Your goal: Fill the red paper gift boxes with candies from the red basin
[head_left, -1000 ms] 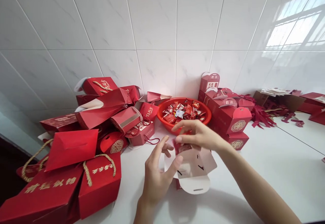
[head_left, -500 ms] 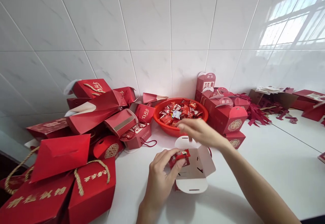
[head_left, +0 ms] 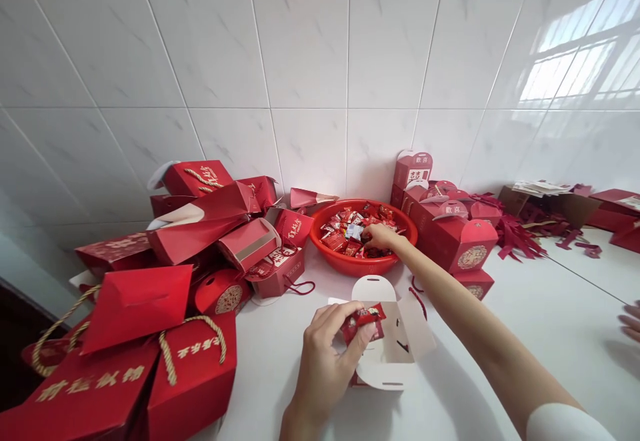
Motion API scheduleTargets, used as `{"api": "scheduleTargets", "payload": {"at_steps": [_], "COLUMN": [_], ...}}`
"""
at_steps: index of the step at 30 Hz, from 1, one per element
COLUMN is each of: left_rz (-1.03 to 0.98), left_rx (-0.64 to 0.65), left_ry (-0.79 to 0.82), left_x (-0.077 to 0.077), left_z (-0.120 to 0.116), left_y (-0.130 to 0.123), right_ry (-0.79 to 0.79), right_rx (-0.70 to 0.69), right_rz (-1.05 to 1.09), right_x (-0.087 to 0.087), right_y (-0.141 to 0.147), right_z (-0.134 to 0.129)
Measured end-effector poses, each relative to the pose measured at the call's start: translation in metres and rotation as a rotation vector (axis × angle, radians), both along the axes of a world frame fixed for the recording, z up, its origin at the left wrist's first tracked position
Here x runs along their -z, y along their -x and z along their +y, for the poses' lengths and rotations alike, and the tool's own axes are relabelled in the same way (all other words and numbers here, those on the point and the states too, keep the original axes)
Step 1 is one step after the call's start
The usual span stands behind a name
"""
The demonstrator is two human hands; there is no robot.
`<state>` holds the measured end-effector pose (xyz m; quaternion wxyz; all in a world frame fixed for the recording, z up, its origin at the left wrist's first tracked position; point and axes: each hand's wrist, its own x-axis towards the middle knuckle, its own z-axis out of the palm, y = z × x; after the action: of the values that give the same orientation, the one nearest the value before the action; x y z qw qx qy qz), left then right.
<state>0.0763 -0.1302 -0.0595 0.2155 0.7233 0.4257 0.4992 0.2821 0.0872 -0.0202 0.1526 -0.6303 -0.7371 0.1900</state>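
red-wrapped sweets (head_left: pixel 363 319), shiny and printed with small pale and dark markings, are held in a small clutch over the left side of an open carton (head_left: pixel 393 353), its white interior facing up, with rounded, slotted flaps spread at the far and near ends and another flap leaning out at right. just beyond sits a round, bright red plastic basin (head_left: pixel 357 267), upright and heaped with loose wrapped candies (head_left: pixel 337 241), mostly red.
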Motion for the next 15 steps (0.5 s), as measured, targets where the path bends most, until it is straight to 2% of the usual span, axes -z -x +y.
{"api": "scheduleTargets", "payload": {"at_steps": [4, 8, 11, 15], "left_rz": [-0.016, -0.028, -0.041, -0.041], "left_rx": [-0.007, -0.008, -0.006, 0.001], "left_ry": [0.007, 0.003, 0.007, 0.012], "left_x": [0.001, 0.002, 0.001, -0.002], "left_z": [0.0, 0.001, 0.001, 0.0], "left_y": [0.001, 0.0, -0.001, -0.002], "right_ry": [-0.065, -0.172, -0.194, -0.151], "right_rx": [0.112, 0.216, 0.191, 0.077], "right_rz": [0.249, 0.591, 0.815, 0.986], "right_x": [0.001, -0.005, -0.016, -0.04], "right_y": [-0.004, -0.01, -0.011, -0.013], "right_z": [0.0, -0.014, -0.038, -0.085]}}
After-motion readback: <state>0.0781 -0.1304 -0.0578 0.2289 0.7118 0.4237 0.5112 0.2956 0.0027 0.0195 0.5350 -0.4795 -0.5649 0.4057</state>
